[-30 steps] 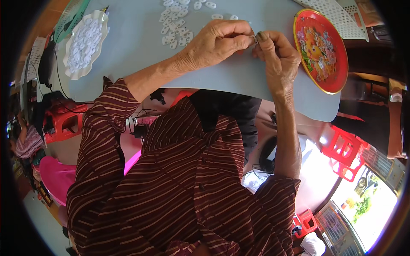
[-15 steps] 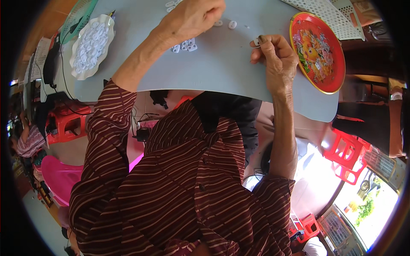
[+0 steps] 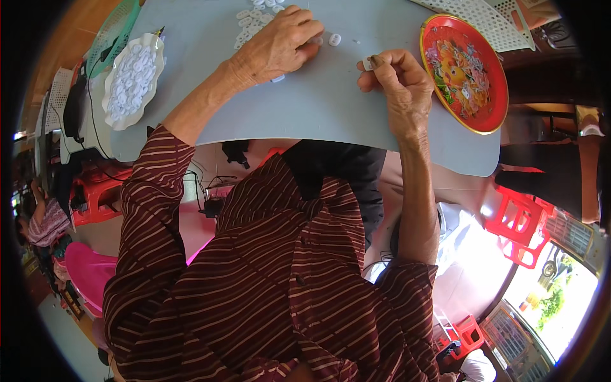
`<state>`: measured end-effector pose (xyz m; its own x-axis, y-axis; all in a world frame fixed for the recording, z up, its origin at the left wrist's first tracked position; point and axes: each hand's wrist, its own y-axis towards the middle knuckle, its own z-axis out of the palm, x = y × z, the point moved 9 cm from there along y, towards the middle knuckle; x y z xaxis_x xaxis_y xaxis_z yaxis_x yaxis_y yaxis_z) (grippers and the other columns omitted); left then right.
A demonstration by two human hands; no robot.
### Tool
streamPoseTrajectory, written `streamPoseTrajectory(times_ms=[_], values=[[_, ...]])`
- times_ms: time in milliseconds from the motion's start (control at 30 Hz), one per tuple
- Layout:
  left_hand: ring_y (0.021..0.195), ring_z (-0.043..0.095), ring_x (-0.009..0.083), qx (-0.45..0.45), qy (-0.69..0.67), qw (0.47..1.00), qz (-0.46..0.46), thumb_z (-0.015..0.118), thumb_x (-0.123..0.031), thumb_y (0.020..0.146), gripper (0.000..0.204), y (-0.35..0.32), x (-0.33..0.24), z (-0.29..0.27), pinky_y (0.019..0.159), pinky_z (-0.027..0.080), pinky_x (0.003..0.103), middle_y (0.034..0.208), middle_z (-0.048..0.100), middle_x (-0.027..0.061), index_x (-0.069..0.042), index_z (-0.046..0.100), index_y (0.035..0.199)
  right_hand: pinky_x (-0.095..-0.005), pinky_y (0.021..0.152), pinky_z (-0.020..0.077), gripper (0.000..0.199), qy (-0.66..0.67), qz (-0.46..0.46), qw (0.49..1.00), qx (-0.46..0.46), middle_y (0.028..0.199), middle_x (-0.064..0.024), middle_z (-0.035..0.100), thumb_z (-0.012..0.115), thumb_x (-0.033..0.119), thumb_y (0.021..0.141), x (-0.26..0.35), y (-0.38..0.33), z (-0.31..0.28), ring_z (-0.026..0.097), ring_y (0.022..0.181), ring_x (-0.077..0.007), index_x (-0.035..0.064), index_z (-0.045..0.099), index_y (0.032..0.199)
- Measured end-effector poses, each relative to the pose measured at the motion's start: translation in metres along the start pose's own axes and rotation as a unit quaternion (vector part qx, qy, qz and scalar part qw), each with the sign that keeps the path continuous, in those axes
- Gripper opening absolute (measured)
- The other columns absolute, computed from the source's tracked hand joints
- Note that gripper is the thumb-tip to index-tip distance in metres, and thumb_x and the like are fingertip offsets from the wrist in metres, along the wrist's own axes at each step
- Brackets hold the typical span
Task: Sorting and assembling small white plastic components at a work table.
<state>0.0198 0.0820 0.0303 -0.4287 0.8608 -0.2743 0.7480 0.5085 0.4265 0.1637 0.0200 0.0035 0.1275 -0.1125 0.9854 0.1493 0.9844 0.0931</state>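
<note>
My right hand (image 3: 402, 79) pinches a small white plastic piece (image 3: 367, 63) between thumb and fingers, above the right part of the grey table. Above the table's middle, my left hand (image 3: 280, 46) has its fingers curled in. At its fingertips a small white oval piece shows in part; the fingers hide whether they grip it. A similar white oval piece with two dark holes (image 3: 335, 39) lies on the table between my hands. Beyond my left hand, several more white pieces (image 3: 245, 28) lie grouped. Others are mostly covered by that hand.
At left, a scalloped white dish (image 3: 119, 121) holds many white pieces, with a green mesh basket (image 3: 121, 25) behind it. A red round tray with a gold rim (image 3: 499, 95), at right, holds small metallic bits. A white perforated basket (image 3: 490, 25) stands behind it.
My left hand has come nearer to me, and its fingertips now meet the oval piece. More of the far white pieces show. My right hand keeps its pinch; the view has shifted slightly.
</note>
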Motion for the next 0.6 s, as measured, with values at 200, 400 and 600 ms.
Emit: streamPoseTrajectory(times_ms=[200,400,600], values=[[0.087,0.05,0.0238,-0.035,0.009,0.999,0.013,0.064,-0.003,0.077,0.02,0.007,-0.016,-0.008,0.079,0.044,0.034,0.085,0.053,0.0083,-0.001,0.057,0.096,-0.0235,0.061,0.0518,0.012,0.004,-0.002,1.0,-0.007,0.078,-0.011,0.066,0.058,0.009,0.089,0.0,0.0,-0.002,0.062,0.062,-0.0117,-0.0024,0.059,0.085],[0.06,0.047,0.0143,0.01,-0.263,0.961,-0.09,0.058,-0.025,0.089,0.025,0.015,-0.031,0.002,0.057,0.04,0.028,0.069,0.053,0.0053,0.0,0.058,0.09,-0.0219,0.061,0.0467,0.016,0.014,0.007,1.0,-0.012,0.077,-0.0065,0.064,0.061,0.016,0.089,-0.006,0.0,-0.005,0.056,0.062,-0.0091,-0.0004,0.06,0.087],[0.055,0.045,0.0079,0.012,-0.374,0.919,-0.127,0.056,-0.016,0.088,0.017,0.015,-0.032,0.019,0.05,0.039,0.025,0.06,0.05,0.0005,0.0,0.059,0.082,-0.0201,0.056,0.0425,0.017,-0.009,-0.011,1.0,-0.023,0.071,-0.0031,0.062,0.062,0.015,0.089,-0.001,0.001,-0.005,0.051,0.058,-0.0065,-0.0009,0.062,0.085]])
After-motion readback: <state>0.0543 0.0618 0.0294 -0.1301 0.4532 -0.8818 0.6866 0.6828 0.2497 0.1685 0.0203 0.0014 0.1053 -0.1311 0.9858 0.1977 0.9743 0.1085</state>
